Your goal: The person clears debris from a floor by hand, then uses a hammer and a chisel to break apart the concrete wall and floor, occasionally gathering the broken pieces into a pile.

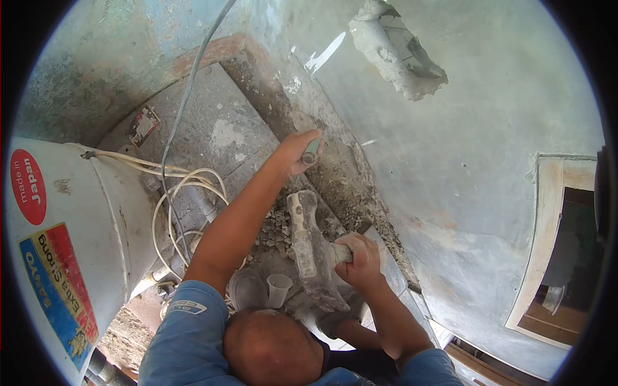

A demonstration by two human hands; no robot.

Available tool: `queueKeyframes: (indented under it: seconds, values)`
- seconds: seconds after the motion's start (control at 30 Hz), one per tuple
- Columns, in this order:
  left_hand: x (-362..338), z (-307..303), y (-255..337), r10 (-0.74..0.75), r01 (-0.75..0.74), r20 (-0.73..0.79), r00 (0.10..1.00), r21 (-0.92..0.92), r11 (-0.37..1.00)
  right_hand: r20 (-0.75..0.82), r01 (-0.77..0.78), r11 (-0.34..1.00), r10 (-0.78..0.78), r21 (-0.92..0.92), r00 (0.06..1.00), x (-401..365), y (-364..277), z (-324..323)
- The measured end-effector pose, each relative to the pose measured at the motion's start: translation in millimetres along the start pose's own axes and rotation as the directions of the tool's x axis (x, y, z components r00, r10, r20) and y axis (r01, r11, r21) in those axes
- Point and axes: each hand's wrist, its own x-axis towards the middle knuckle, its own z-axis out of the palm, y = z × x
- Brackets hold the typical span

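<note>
My left hand point(297, 151) reaches forward and is closed around a thin metal chisel point(311, 152), whose tip rests against the broken cement ledge point(335, 174) at the foot of the wall. Nearer to me, my right hand point(358, 256) grips the handle of a heavy, dust-covered hammer point(309, 248). The hammer's head is below the chisel and apart from it. Grey rubble point(277, 228) lies on the ledge between my arms.
A white drum-shaped appliance point(71, 238) with red and blue stickers stands at the left, with white cables point(177, 193) and a grey cable point(187, 96) beside it. A clear plastic cup point(278, 289) sits near my chest. The wall has a rough hole point(396, 51); an opening's frame point(547, 238) is at right.
</note>
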Motion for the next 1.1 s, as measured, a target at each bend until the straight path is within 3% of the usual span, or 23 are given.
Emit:
queueKeyframes:
  seconds: [0.1, 0.13, 0.17, 0.2, 0.27, 0.3, 0.37, 0.4, 0.47, 0.5, 0.53, 0.57, 0.6, 0.67, 0.7, 0.73, 0.77, 0.8, 0.83, 0.87, 0.9, 0.97, 1.1]
  values:
    - [3, 0, 0, -0.009, 0.009, 0.019, 1.000, -0.015, 1.000, 0.029, -0.084, 0.989, 0.089, -0.124, 0.996, 10, 24, 20]
    - [2, 1, -1, -0.011, 0.011, -0.023, 1.000, 0.005, 1.000, 0.144, -0.357, 0.915, 0.385, -0.190, 0.912, 16, 30, 25]
    - [3, 0, 0, -0.008, 0.010, -0.068, 0.998, 0.021, 1.000, 0.233, -0.580, 0.764, 0.641, -0.283, 0.731, 21, 34, 28]
    - [-2, 6, 5, 0.006, -0.005, -0.072, 0.997, 0.014, 1.000, 0.239, -0.566, 0.774, 0.629, -0.284, 0.740, 26, 28, 26]
    - [-14, 27, 7, 0.001, -0.009, -0.075, 0.997, -0.108, 0.994, 0.074, -0.465, 0.881, 0.471, -0.083, 0.879, 24, 4, 16]
    - [-1, 28, 1, -0.002, -0.006, -0.105, 0.994, -0.075, 0.997, 0.097, -0.450, 0.889, 0.457, -0.081, 0.884, 22, 1, 16]
    - [24, 23, -9, 0.005, -0.017, -0.162, 0.987, -0.072, 0.997, -0.134, -0.229, 0.962, 0.249, 0.148, 0.959, 13, -2, 11]
    - [33, 25, -12, -0.035, 0.013, -0.188, 0.982, -0.114, 0.993, -0.112, -0.219, 0.964, 0.237, 0.149, 0.965, 1, 12, 12]
    - [29, 32, -7, -0.053, 0.020, -0.212, 0.976, -0.153, 0.988, -0.105, -0.083, 0.987, 0.069, -0.139, 0.992, -22, 53, 21]
    - [29, 33, -11, -0.055, 0.022, -0.204, 0.977, -0.161, 0.987, -0.101, -0.081, 0.985, 0.067, -0.149, 0.993, -11, 47, 18]
    - [31, 33, -13, -0.038, 0.005, -0.217, 0.975, -0.151, 0.989, 0.058, -0.370, 0.917, 0.382, -0.150, 0.922, 13, 38, 16]
    - [34, 32, -16, -0.021, -0.012, -0.233, 0.972, -0.139, 0.990, 0.205, -0.620, 0.760, 0.650, -0.195, 0.732, 26, 32, 16]
    - [44, 27, -19, -0.017, -0.015, -0.224, 0.974, -0.140, 0.990, 0.197, -0.618, 0.761, 0.648, -0.199, 0.735, 25, 30, 17]
    - [64, 15, -34, -0.007, -0.029, -0.191, 0.982, -0.185, 0.982, 0.123, -0.503, 0.849, 0.523, -0.165, 0.843, 11, 23, 14]
    - [54, 18, -27, -0.003, -0.033, -0.191, 0.982, -0.186, 0.982, 0.123, -0.499, 0.850, 0.520, -0.166, 0.845, 9, 24, 10]
    - [33, 26, -17, -0.021, -0.024, -0.216, 0.976, -0.203, 0.979, 0.028, -0.123, 0.917, 0.144, -0.380, 0.989, 6, 25, 4]
    - [19, 30, -13, -0.042, -0.013, -0.242, 0.969, -0.222, 0.975, 0.028, 0.233, 0.775, -0.268, -0.588, 0.963, 3, 23, -1]
    - [17, 28, -16, -0.042, -0.014, -0.246, 0.968, -0.223, 0.975, 0.030, 0.234, 0.776, -0.268, -0.585, 0.963, 3, 11, -7]
    - [16, 27, -19, -0.037, -0.002, -0.249, 0.968, -0.154, 0.988, -0.131, -0.174, 0.981, 0.162, -0.088, 0.978, 7, -10, -17]
    - [15, 26, -23, -0.035, 0.014, -0.252, 0.967, -0.087, 0.996, -0.039, -0.510, 0.737, 0.584, 0.444, 0.811, 12, -28, -26]
    - [11, 28, -25, -0.040, 0.017, -0.252, 0.967, -0.092, 0.996, -0.035, -0.514, 0.736, 0.586, 0.441, 0.809, 22, -40, -31]
    - [1, 35, -24, -0.055, 0.020, -0.330, 0.943, -0.107, 0.994, -0.260, -0.155, 0.797, 0.364, 0.583, 0.894, 42, -54, -36]
    - [14, 30, -32, -0.058, 0.021, -0.244, 0.968, -0.153, 0.988, -0.256, -0.193, 0.845, 0.357, 0.499, 0.898, 42, -52, -34]
